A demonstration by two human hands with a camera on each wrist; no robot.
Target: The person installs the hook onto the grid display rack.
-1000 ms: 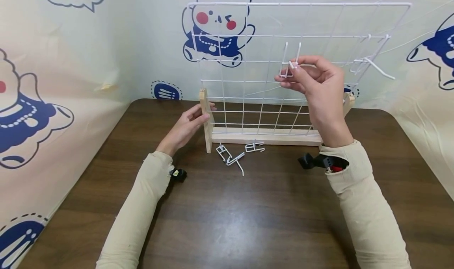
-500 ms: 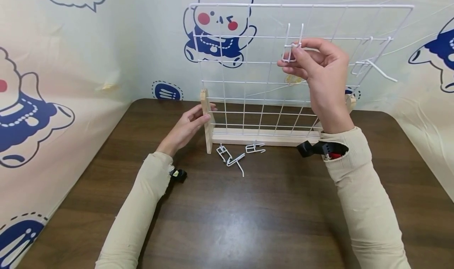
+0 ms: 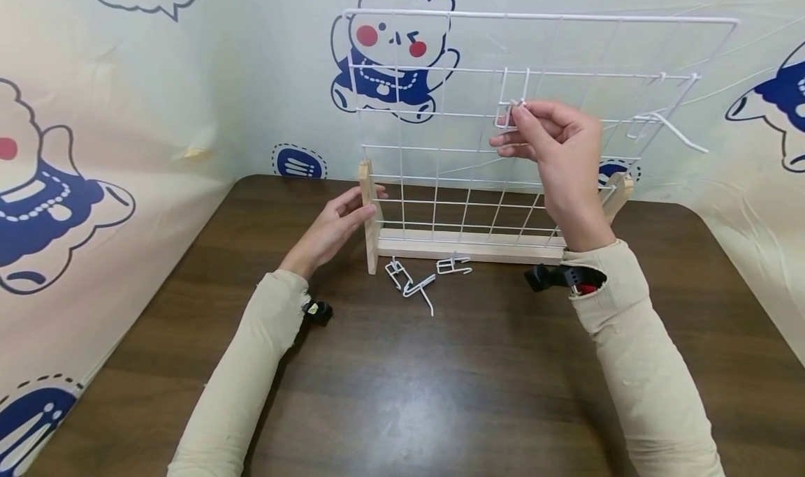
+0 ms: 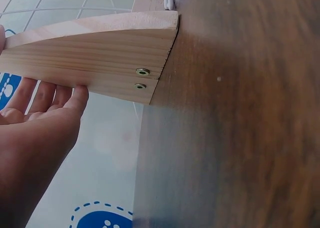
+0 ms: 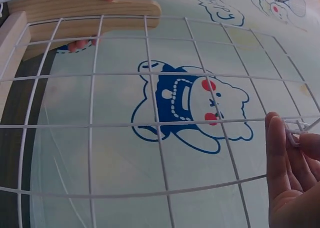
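Note:
Fingers behind and thumb in front, my left hand (image 3: 330, 229) grips the wooden side post (image 3: 369, 218) of a white wire grid rack (image 3: 402, 12). In the left wrist view, several left fingers (image 4: 47, 101) lie along the far side of that post. My right hand (image 3: 566, 152) pinches a white wire hook (image 3: 503, 107) between thumb and fingertips. The hook's two upright prongs reach the grid's second bar from the top; I cannot tell whether they are over it. In the right wrist view the hook (image 5: 295, 133) is partly covered by fingers.
Several loose white hooks lie before the rack, one hook (image 3: 453, 265) right of two overlapping ones, hook (image 3: 397, 273) and hook (image 3: 423, 288). Another hook (image 3: 676, 131) hangs at the grid's right side. A wooden base bar (image 3: 465, 246) rests on the brown table (image 3: 390, 393), against a patterned curtain (image 3: 277, 79).
My right hand rose with the hook, then came back down, bringing its prongs to the level of the second bar. My left hand stays on the post; the head view shifted slightly.

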